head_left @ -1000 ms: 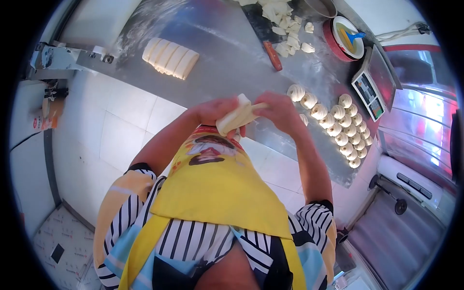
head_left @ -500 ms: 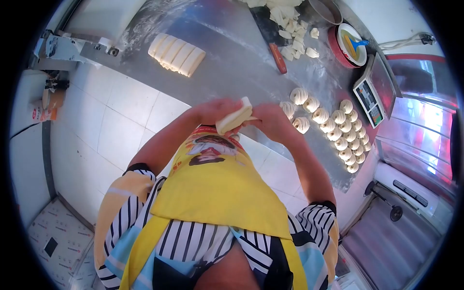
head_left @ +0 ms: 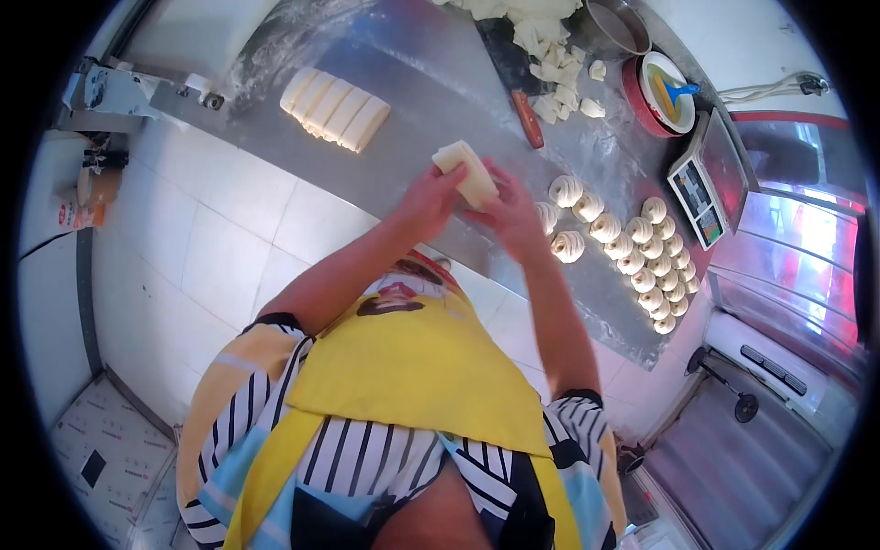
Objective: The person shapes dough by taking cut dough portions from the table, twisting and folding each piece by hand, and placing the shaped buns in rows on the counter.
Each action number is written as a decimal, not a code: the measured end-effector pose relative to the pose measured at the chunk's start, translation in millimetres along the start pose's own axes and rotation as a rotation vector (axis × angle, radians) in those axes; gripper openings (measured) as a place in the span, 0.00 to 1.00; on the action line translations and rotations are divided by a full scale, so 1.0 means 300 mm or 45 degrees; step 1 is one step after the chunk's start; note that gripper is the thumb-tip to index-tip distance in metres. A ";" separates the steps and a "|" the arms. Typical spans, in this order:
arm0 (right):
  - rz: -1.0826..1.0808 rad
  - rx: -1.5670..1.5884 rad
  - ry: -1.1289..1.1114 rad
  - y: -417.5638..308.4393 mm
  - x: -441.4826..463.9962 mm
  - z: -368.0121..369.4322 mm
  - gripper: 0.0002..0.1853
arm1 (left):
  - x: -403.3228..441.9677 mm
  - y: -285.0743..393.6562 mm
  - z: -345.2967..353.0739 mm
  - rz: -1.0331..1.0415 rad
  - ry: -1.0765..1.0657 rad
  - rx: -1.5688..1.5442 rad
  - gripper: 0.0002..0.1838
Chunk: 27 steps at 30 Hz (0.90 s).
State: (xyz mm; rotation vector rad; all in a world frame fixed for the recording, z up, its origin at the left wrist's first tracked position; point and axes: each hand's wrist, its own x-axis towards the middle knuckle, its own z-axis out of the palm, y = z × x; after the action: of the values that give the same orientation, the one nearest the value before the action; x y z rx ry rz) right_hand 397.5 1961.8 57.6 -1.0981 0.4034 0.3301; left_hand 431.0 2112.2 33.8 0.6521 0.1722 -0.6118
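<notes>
A pale strip of layered dough (head_left: 466, 172) is held between my two hands over the metal table's near edge. My left hand (head_left: 431, 201) grips its left side, thumb on top. My right hand (head_left: 510, 215) has its fingers and thumb around the right end. Up and to the left lies a dough slab (head_left: 335, 109) cut into several strips. To the right of my right hand are coiled dough rolls (head_left: 567, 246), with many more (head_left: 653, 248) grouped toward the table's right corner.
A red-handled knife (head_left: 527, 119) lies beside dough scraps (head_left: 555, 69). At the back right stand a bowl with a blue-handled brush (head_left: 666, 92), a round pan (head_left: 616, 26) and a digital scale (head_left: 698, 197). The metal table (head_left: 412, 101) shows flour smears.
Both hands have moved up and forward, away from the apron and over the table edge, with the dough strip between them. The strip now slants down to the right.
</notes>
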 end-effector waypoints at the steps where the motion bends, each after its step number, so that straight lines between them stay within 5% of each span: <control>1: -0.048 0.009 0.005 0.053 -0.007 0.010 0.28 | 0.011 0.001 -0.007 0.026 0.013 0.106 0.19; 7: 0.183 -0.684 -0.019 -0.072 -0.003 -0.052 0.24 | 0.046 0.076 -0.028 -0.245 0.043 0.194 0.17; 9: -0.589 -1.164 0.075 -0.075 -0.055 0.009 0.23 | 0.051 0.069 -0.028 -0.278 0.062 0.303 0.16; 11: -1.013 -1.496 0.102 -0.052 -0.056 0.012 0.22 | 0.060 0.071 -0.029 -0.350 0.093 0.327 0.15; 16: -1.191 -1.902 0.130 -0.010 -0.037 -0.034 0.22 | 0.079 0.083 -0.059 -0.646 0.091 0.297 0.13; 17: -0.829 -1.659 0.172 -0.001 -0.035 -0.035 0.21 | 0.079 0.079 -0.070 -0.650 0.068 0.357 0.13; 20: 0.029 -0.721 0.250 0.048 -0.013 -0.064 0.20 | 0.078 0.032 -0.073 0.898 -0.268 2.176 0.13; 22: 0.349 0.112 0.250 0.080 0.013 -0.090 0.20 | 0.075 0.014 -0.081 0.872 -0.238 2.174 0.14; 23: 0.253 0.018 0.149 0.062 0.000 -0.068 0.21 | 0.073 0.012 -0.086 0.858 -0.225 2.175 0.15; 26: -0.095 -0.380 -0.144 0.014 -0.064 -0.025 0.23 | 0.084 0.062 -0.044 -0.124 0.091 1.331 0.17; 27: -0.253 -0.597 -0.251 0.015 -0.068 -0.041 0.23 | 0.089 0.060 -0.051 -0.103 0.065 1.349 0.17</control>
State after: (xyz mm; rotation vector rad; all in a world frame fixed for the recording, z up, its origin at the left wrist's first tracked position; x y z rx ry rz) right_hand 375.7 1951.4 58.7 -1.5353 0.0358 0.3619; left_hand 463.8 2120.2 22.1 1.6890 -0.1011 -0.7494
